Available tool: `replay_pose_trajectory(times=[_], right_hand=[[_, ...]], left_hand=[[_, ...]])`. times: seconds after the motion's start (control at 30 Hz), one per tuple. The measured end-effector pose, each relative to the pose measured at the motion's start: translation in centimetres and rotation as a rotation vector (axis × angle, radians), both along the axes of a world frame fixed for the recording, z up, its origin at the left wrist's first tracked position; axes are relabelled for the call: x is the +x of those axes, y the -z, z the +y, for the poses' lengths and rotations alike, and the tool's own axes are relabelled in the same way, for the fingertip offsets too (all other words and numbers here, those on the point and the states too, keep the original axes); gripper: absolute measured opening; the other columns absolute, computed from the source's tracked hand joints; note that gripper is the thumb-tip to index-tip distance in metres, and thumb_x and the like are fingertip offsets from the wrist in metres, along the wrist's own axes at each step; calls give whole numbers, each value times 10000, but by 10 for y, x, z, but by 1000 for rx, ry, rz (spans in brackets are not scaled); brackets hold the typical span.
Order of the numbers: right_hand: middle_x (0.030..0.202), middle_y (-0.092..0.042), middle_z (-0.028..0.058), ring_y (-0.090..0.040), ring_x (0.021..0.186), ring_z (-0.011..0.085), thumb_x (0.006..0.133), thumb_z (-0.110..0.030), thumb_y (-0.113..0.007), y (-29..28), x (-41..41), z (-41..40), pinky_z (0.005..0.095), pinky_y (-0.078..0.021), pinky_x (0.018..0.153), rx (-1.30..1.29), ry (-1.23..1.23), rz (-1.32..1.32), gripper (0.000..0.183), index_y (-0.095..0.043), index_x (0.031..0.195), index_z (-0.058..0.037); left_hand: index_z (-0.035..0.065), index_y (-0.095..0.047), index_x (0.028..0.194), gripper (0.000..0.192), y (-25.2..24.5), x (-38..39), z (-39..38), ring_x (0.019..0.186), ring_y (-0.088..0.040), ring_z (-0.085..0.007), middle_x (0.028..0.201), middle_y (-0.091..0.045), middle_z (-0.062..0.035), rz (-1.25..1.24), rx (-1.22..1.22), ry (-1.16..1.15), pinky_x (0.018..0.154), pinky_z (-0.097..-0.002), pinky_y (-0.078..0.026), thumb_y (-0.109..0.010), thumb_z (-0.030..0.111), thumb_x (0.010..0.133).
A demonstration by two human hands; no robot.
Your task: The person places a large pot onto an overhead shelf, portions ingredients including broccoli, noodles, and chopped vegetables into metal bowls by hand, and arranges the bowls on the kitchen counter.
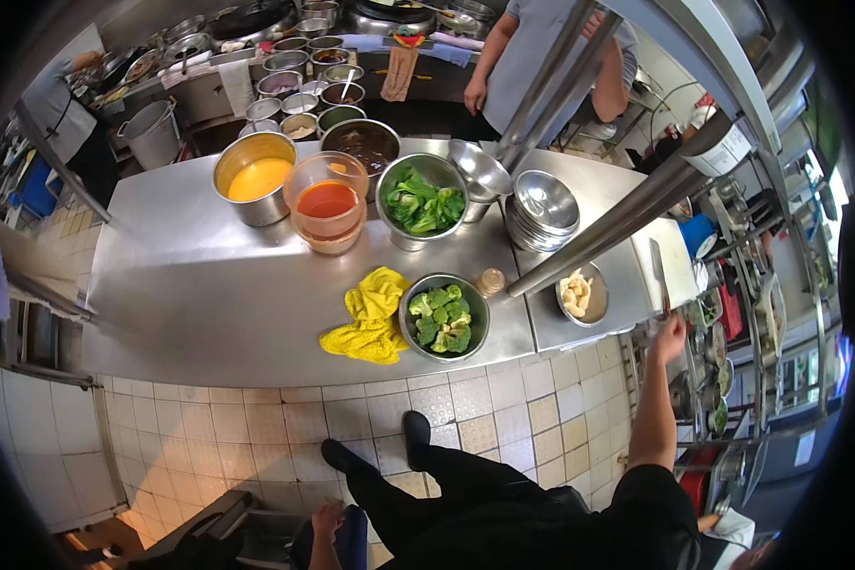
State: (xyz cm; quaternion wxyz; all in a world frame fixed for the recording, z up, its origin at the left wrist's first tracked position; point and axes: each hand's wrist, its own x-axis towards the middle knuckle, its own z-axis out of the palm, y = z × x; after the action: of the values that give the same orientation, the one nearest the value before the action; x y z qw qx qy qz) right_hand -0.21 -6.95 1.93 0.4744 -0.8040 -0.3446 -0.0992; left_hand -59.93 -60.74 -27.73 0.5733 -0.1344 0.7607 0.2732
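Observation:
On the right, my right hand is at the handle end of a kitchen knife, whose blade lies over a white cutting board. Whether the fingers close on the handle is hard to see. My left hand hangs low near a dark blue object, its fingers partly curled and blurred. In front of me on the steel worktable stand a metal bowl of broccoli florets, a crumpled yellow cloth and a small capped jar. A metal bowl with pale pieces of food sits nearer the board.
A pot of yellow liquid, plastic tubs with red liquid, a pot of dark sauce, leafy greens and stacked metal bowls line the far side. A slanting steel post crosses the table. A person stands opposite.

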Motion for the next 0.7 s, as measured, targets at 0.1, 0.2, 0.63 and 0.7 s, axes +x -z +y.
replay_pose_trajectory(times=[0.1,0.2,0.63,0.7], right_hand=[[923,-658,185,-629,864,355,868,-291,-489,60,97,-89,422,-488,745,-542,163,-201,341,-636,929,10],[890,-689,137,-673,831,292,823,-125,-539,104,163,-169,383,-532,663,-1430,17,-697,191,-696,875,-30],[646,-583,77,-545,550,220,764,-128,-574,224,105,-166,355,-430,433,-942,42,489,70,-624,725,-100],[706,-622,84,-578,576,223,752,-127,-577,241,72,-173,355,-451,439,-1308,-252,-21,71,-643,763,-103]], left_hand=[[83,-592,1002,177,10,-4,-3,649,-643,-184,859,-655,-67,4,-39,118,557,-297,-516,-527,179,869],[99,-602,980,173,34,-4,-1,624,-638,-189,841,-651,-50,-93,2,59,544,-299,-513,-492,187,881],[60,-597,990,177,2,-38,12,592,-627,-211,858,-631,-85,-68,53,19,500,-324,-477,-552,187,874],[87,-607,996,202,-8,-48,14,699,-641,-231,856,-631,-89,-28,-44,9,568,-348,-501,-609,223,848]])
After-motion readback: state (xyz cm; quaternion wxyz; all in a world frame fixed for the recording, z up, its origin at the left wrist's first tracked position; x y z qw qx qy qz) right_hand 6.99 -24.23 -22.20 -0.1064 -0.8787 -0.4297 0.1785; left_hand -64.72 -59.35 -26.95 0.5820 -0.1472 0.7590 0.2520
